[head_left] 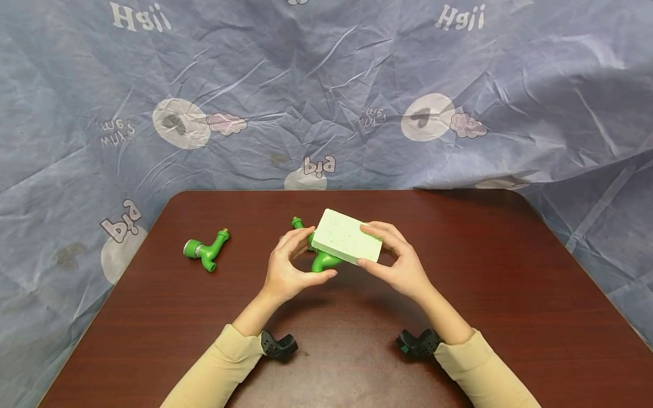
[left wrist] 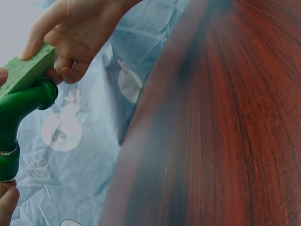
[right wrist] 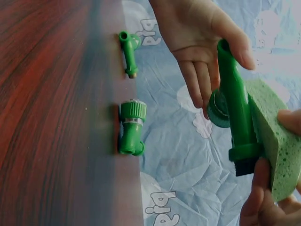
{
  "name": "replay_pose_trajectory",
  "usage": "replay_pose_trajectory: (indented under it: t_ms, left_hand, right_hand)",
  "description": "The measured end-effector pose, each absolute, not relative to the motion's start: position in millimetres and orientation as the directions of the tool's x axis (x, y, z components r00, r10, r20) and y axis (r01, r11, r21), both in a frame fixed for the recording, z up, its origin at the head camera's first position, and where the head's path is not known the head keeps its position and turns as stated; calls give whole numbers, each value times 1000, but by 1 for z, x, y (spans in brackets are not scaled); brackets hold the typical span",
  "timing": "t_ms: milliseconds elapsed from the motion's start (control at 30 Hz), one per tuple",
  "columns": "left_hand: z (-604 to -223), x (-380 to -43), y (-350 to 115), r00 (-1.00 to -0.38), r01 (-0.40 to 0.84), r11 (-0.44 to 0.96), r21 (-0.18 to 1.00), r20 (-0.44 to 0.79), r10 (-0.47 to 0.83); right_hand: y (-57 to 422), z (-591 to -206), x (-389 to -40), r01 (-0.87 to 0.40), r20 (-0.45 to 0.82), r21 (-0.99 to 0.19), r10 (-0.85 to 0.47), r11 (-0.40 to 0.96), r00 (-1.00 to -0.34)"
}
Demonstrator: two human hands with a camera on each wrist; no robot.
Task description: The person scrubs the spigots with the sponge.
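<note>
Held tap (head_left: 324, 260), green, is between our two hands, raised above the table (head_left: 510, 283), and we take everything from left to right. Well left of both hands, a first loose tap (head_left: 206, 252) lies on the wood, its knob to the left and its brass-tipped end toward the hands, set apart, we judge, to give them room. Just beyond our left hand (head_left: 288, 272) lies a second loose tap (right wrist: 130, 135), partly hidden by fingers and sponge in the head view. Our left hand is curled round the held tap, thumb near its spout and fingers by its knob, probably to steady it and leave its other side bare. Just beside that bare side is the sponge (head_left: 349, 235), pale green and tilted; we cannot tell how much of it truly touches the tap. Our right hand (head_left: 400, 260) pinches the sponge between thumb and fingers at its right end, likely to leave the other end free to meet the tap; whether a fingertip also touches the threaded end, we cannot tell. Counting up, we have three taps, one in hand and two loose, one sponge, two hands and two black wrist devices (head_left: 279, 347), one per wrist.
</note>
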State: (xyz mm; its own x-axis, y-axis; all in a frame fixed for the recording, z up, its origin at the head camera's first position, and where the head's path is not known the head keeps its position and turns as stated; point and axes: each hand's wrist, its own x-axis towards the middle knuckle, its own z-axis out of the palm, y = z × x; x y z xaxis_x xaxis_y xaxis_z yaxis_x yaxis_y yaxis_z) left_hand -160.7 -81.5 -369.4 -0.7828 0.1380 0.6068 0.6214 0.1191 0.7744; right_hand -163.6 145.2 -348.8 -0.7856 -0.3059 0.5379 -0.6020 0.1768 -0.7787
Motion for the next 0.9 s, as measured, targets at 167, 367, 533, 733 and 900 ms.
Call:
replay_pose_trajectory:
  t_ms: [167,367,533,733,900]
  left_hand:
    - [-369,-162,-82,-760,648,99,755,635,139]
    - [-368,-165,-88,-772,636,100,765,630,85]
    - [-366,-167,-93,-795,607,86,790,605,50]
    - [-363,-167,-95,-793,608,98,788,609,25]
    - [-362,-168,-96,-784,618,68,783,620,-19]
  right_hand:
    - [147,-344,-162,-546,502,-797,-220,258,-837]
    - [158,-337,-166,-481,479,-818,-88,316,-873]
    - [164,-335,-169,-485,480,-850,-80,203,-874]
    - [163,-336,-166,-608,554,-779,-284,152,-782]
    - [164,-337,-167,-632,567,-759,-315,157,-761]
